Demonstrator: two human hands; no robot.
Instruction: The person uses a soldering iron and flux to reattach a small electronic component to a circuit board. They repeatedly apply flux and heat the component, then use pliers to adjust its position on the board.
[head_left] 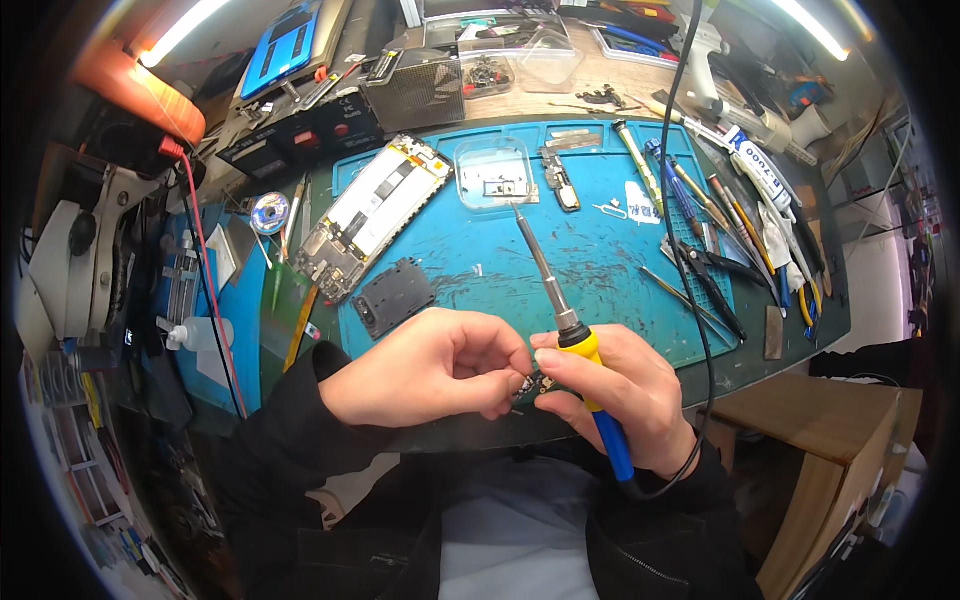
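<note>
I watched through the left of two fisheye cameras worn side by side on the person's head. From above the chest it faced down and forward, its picture upright and unmirrored. The left hand (425, 365) and right hand (635, 395) sat close to the lens, low in the middle, with the shirt (515, 530) beneath them. I saw the mat (600, 275) spread out farther off. Lamps (185, 30) reached the upper corners, a cabinet (830, 415) the lower right, edges bowing toward the dark round rim.
</note>
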